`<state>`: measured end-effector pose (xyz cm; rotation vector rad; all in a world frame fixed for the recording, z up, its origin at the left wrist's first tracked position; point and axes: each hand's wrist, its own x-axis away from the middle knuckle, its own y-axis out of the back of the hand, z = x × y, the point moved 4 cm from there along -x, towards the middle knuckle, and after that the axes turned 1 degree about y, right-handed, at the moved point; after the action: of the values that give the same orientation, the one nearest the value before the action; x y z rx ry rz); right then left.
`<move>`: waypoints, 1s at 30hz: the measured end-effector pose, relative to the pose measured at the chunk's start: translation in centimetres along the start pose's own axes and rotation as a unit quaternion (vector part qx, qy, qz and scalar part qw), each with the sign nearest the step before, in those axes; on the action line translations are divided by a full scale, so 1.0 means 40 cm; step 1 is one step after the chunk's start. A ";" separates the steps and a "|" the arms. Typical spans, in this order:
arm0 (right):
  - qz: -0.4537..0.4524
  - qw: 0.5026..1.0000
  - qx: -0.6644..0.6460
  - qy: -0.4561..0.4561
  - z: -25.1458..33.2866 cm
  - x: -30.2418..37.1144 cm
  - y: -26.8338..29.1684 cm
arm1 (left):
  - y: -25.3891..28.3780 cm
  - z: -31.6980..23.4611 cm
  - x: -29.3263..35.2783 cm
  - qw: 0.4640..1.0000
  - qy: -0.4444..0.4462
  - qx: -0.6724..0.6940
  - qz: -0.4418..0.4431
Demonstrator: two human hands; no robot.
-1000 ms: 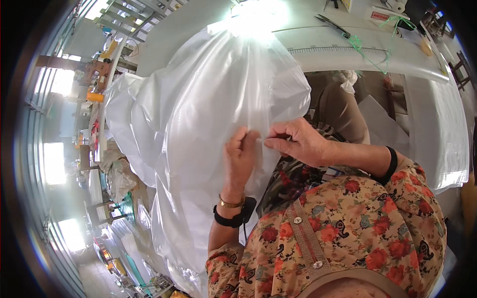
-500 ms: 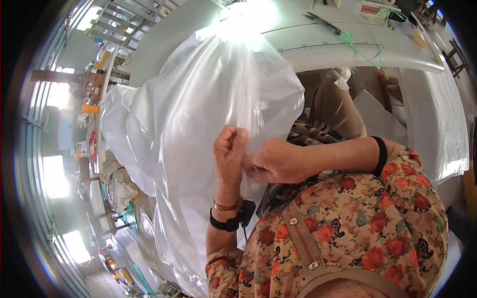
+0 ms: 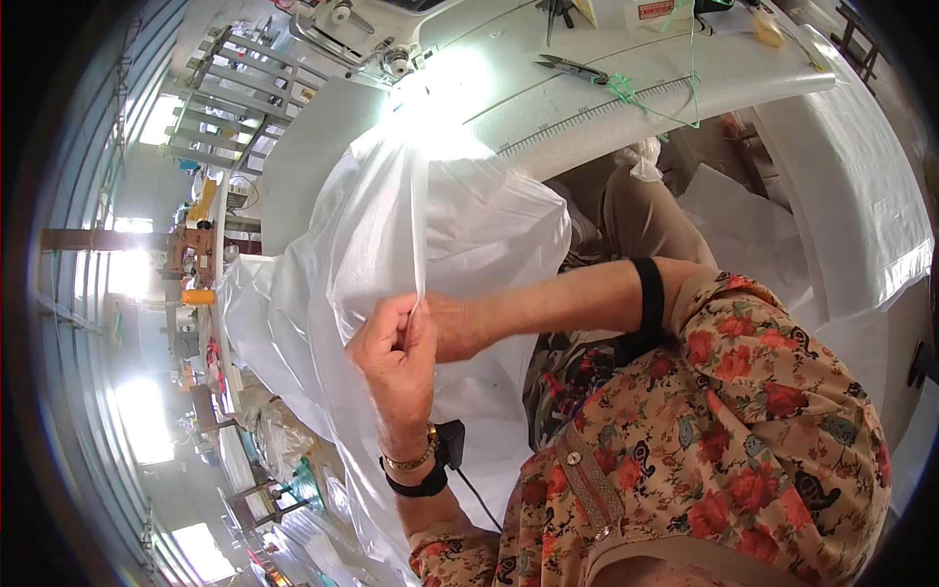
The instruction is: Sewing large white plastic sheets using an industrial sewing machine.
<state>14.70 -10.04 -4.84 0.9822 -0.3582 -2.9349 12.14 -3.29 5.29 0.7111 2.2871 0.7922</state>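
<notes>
A large, glossy white plastic sheet (image 3: pixel 293 293) hangs in folds from the bright spot at the sewing machine (image 3: pixel 352 39) down past my wrists. My left hand (image 3: pixel 393 357) is closed, pinching a gathered edge of it between thumb and fingers. From that pinch the edge runs up in a taut, narrow strip towards the machine's lamp, whose glare hides where it ends. My right hand (image 3: pixel 458 328) reaches in from the right and meets my left hand at the strip; its fingers are hidden behind the left hand.
Black-handled scissors (image 3: pixel 575 68) with green thread (image 3: pixel 626 90) lie on the white worktable (image 3: pixel 597 122), beyond a printed ruler scale. More white sheeting (image 3: pixel 851 186) drapes at the right. A slatted rack (image 3: pixel 235 88) stands far left, beside an orange thread spool (image 3: pixel 199 296).
The view has shifted, bringing the sewing machine into sight. My right hand has come up against my left at the sheet's edge, and the strip is now pulled taut and narrow.
</notes>
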 end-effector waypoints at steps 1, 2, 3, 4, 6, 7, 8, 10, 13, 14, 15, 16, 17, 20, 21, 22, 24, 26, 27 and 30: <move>0.039 0.999 -0.011 0.034 0.033 0.017 0.010 | -0.009 -0.007 0.000 1.000 -0.001 -0.002 0.022; 0.085 0.995 0.042 -0.013 0.066 0.028 0.032 | -0.004 -0.018 0.014 0.999 0.004 -0.011 0.034; 0.130 0.984 0.099 -0.066 0.062 0.047 0.067 | -0.014 -0.004 0.022 0.999 0.028 -0.003 0.040; 0.017 0.987 0.154 0.032 0.040 0.080 0.103 | -0.027 -0.005 0.029 0.999 0.029 -0.004 0.038; -0.155 0.967 0.189 0.068 -0.008 0.178 0.171 | -0.070 0.025 0.048 0.995 0.057 0.016 0.076; -0.220 0.960 0.176 0.006 -0.014 0.239 0.218 | -0.092 0.025 0.053 0.994 0.053 0.010 0.092; -0.261 0.942 0.206 -0.037 -0.018 0.286 0.240 | -0.105 0.025 0.065 0.995 0.059 0.007 0.084; -0.353 0.894 0.238 -0.137 -0.057 0.382 0.286 | -0.154 0.030 0.069 0.991 0.076 0.079 0.079; -0.422 0.858 0.189 -0.226 -0.127 0.429 0.309 | -0.182 0.035 0.074 0.987 0.093 0.103 0.082; -0.449 0.840 0.149 -0.266 -0.156 0.438 0.315 | -0.187 0.036 0.074 0.984 0.107 0.113 0.088; -0.453 0.833 0.159 -0.275 -0.182 0.439 0.321 | -0.192 0.033 0.072 0.984 0.107 0.113 0.090; -0.454 0.832 0.158 -0.277 -0.204 0.447 0.342 | -0.194 0.031 0.069 0.981 0.111 0.132 0.086; -0.378 0.869 0.012 -0.319 -0.232 0.432 0.345 | -0.194 0.033 0.067 0.978 0.116 0.151 0.081; -0.281 0.879 -0.181 -0.340 -0.205 0.424 0.305 | -0.176 0.044 0.072 0.977 0.131 0.145 0.079; -0.216 0.898 -0.199 -0.328 -0.156 0.413 0.291 | -0.167 0.049 0.073 0.978 0.134 0.143 0.078; -0.152 0.912 -0.217 -0.313 -0.102 0.403 0.276 | -0.158 0.046 0.071 0.979 0.131 0.129 0.083; -0.050 0.943 -0.214 -0.248 0.009 0.382 0.231 | -0.145 0.032 0.068 0.981 0.135 0.113 0.082; -0.020 0.916 -0.272 -0.295 0.064 0.364 0.226 | -0.152 0.007 0.052 0.974 0.152 0.122 0.115; -0.028 0.913 -0.277 -0.297 0.081 0.355 0.225 | -0.156 0.012 0.053 0.975 0.153 0.120 0.112; -0.066 0.922 -0.260 -0.280 0.095 0.351 0.202 | -0.188 0.029 0.067 0.972 0.155 0.111 0.139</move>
<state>0.81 -18.47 -8.37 0.0970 0.4902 -3.1036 9.04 -6.23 -1.54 1.0948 2.6229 0.8282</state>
